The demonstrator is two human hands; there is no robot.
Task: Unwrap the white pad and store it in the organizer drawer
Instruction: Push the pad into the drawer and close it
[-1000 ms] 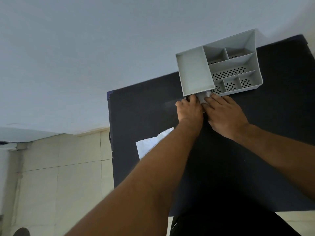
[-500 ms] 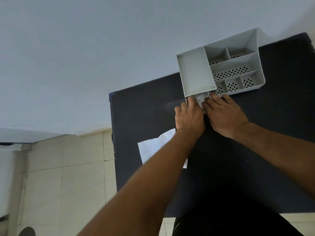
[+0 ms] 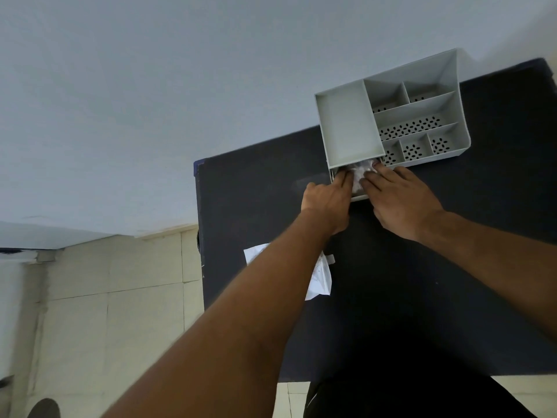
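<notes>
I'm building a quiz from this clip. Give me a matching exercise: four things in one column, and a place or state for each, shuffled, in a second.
Things:
1. pad
2. wrapper
3. drawer
4. organizer

Places or states:
A. pulled open at the organizer's near side
B. lying on the table, partly under the left forearm
C. standing at the table's far edge, top compartments empty
D. pressed into the drawer by both hands (left, right)

Pairs: 1-D, 2-B, 3-A, 4-C
</notes>
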